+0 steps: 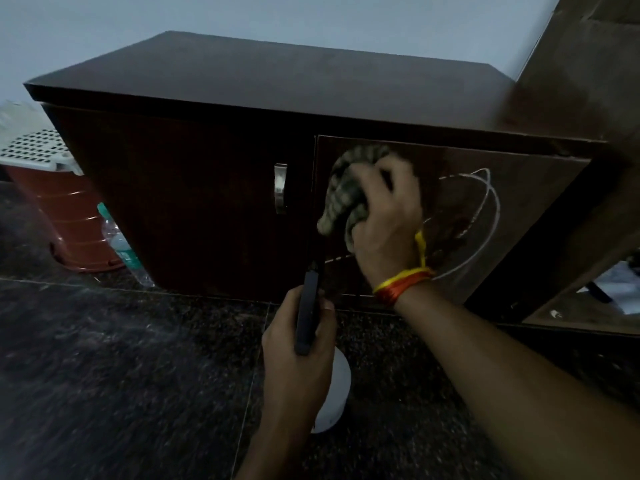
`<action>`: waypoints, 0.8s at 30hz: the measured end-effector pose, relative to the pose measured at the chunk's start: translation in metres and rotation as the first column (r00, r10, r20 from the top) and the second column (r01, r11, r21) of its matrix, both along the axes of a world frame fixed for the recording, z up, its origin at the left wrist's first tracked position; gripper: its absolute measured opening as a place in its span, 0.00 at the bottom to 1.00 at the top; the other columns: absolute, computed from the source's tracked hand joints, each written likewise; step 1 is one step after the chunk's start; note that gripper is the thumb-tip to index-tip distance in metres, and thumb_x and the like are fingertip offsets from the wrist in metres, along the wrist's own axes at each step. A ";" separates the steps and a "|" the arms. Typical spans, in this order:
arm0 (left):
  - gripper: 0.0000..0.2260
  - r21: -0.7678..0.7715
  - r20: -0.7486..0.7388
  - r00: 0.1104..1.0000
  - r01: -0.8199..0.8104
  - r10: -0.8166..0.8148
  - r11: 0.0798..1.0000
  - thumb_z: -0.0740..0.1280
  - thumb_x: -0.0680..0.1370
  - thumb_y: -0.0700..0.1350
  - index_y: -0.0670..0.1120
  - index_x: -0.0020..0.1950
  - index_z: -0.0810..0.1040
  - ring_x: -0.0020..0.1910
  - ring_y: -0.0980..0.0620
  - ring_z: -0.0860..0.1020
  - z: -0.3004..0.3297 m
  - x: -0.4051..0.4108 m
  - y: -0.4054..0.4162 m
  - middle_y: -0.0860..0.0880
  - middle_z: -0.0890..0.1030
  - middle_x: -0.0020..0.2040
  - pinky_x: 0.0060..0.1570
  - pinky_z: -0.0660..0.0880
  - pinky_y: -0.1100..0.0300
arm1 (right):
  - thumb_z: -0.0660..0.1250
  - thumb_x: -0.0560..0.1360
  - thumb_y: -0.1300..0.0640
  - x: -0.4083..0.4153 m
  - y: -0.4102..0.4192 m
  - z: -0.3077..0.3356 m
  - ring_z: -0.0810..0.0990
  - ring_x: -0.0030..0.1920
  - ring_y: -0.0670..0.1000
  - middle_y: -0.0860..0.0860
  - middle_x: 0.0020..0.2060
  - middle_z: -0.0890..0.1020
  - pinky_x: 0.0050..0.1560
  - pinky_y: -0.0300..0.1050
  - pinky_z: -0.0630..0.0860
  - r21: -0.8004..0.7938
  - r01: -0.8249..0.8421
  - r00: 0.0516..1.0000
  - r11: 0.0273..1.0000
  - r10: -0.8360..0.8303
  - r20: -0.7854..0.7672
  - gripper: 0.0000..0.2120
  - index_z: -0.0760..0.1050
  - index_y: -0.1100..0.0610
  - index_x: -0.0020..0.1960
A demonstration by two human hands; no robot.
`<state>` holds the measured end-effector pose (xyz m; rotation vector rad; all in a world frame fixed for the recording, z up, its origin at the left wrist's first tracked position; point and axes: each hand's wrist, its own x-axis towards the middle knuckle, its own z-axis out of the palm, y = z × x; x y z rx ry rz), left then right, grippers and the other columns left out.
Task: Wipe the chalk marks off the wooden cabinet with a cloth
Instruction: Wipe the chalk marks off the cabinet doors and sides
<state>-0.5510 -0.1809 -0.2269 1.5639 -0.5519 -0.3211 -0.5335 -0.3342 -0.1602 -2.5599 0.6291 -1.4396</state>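
Pressing against the right-hand door of the dark wooden cabinet [207, 161], a bunched, striped grey-green cloth [341, 192] sits near that door's upper left corner, just beside the seam between the two doors. The right hand [388, 216] is closed over the cloth, fingers curled around it and holding it to the wood; an orange and yellow thread band [401, 284] circles the wrist. White chalk marks [485, 216], looping curves, cover the door to the right of the hand, reaching toward its right edge, and a faint dashed line runs along the lower part near the seam. The left hand [299, 355] is wrapped around a slim dark phone-like object [308, 308], held upright below the doors' seam, thumb along its side. A metal handle [280, 188] stands on the left door's right edge. Left of the cabinet, on the dark speckled floor [121, 358], are a plastic bottle [119, 240], whose label is too blurred to read, and a reddish-brown bin [69, 223].
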 end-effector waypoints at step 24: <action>0.06 0.020 0.053 0.998 -0.044 0.043 0.999 0.61 0.73 0.57 0.64 0.49 0.75 0.36 0.50 0.75 0.007 0.005 -0.002 0.52 0.76 0.41 0.39 0.70 0.45 | 0.57 0.70 0.65 0.036 0.009 0.037 0.77 0.46 0.63 0.60 0.52 0.80 0.37 0.52 0.77 -0.348 -0.137 0.984 0.927 0.087 -0.154 0.14 0.79 0.61 0.49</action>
